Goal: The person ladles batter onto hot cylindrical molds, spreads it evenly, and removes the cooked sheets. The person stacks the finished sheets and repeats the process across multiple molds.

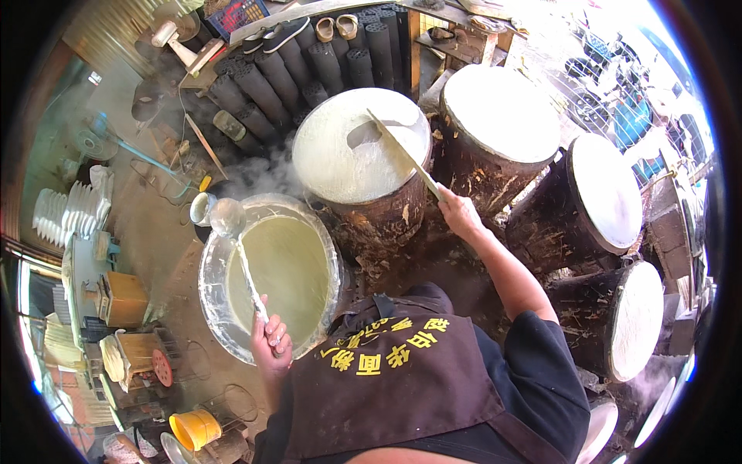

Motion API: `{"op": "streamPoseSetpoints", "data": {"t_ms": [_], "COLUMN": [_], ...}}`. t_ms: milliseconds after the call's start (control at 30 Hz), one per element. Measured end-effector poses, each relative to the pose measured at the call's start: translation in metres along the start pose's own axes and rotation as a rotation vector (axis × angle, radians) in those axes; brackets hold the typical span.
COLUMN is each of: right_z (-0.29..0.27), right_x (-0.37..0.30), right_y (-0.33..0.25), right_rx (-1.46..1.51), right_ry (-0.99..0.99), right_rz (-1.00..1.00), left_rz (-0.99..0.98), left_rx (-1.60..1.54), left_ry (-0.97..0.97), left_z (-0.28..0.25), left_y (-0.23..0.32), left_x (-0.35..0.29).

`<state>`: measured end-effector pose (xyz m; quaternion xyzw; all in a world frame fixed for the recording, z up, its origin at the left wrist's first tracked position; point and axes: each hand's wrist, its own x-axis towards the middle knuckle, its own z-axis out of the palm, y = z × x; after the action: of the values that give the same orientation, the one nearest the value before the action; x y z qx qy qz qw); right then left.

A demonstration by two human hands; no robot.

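Observation:
My left hand (272,340) is closed around the handle of a ladle (228,218). The ladle's bowl is raised over the far left rim of a big round tub (210,301), which holds a pale, greenish-white liquid (284,267). In my right hand (460,213) is a long, thin flat stick (406,156). It reaches across the round top of a dark barrel-shaped steamer (371,228). A pale wet layer (332,158) covers most of that top, with a greyer patch near the stick's far end. Whether the stick touches the layer I cannot tell.
Steam drifts between tub and barrel. More dark barrels (495,170) with white round tops curve around my right side. Black cylindrical briquettes (282,77) are stacked behind, with shoes on top. At left are a fan (93,143), a wooden box (124,300) and a yellow bucket (195,429).

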<state>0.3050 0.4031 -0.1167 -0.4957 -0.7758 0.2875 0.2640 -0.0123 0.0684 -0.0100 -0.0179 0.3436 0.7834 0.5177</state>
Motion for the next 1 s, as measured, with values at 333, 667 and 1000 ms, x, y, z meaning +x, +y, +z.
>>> {"op": "streamPoseSetpoints", "data": {"t_ms": [333,667,1000], "right_z": [-0.018,-0.020,0.012], "right_x": [0.056,0.113,0.078], "right_y": [0.045,0.052,0.019], "right_rx": [-0.147,-0.225,0.164], "right_ry": [-0.030,-0.051,0.031], "right_rz": [-0.196,-0.215,-0.202], "left_rz": [-0.015,-0.099,-0.087], "left_rx": [-0.044,-0.143,-0.112], "left_ry": [-0.066,-0.101,-0.095], "left_z": [0.017,0.049,0.066], "left_y": [-0.016,-0.021,-0.024], "left_x": [-0.003,-0.014,-0.024]}}
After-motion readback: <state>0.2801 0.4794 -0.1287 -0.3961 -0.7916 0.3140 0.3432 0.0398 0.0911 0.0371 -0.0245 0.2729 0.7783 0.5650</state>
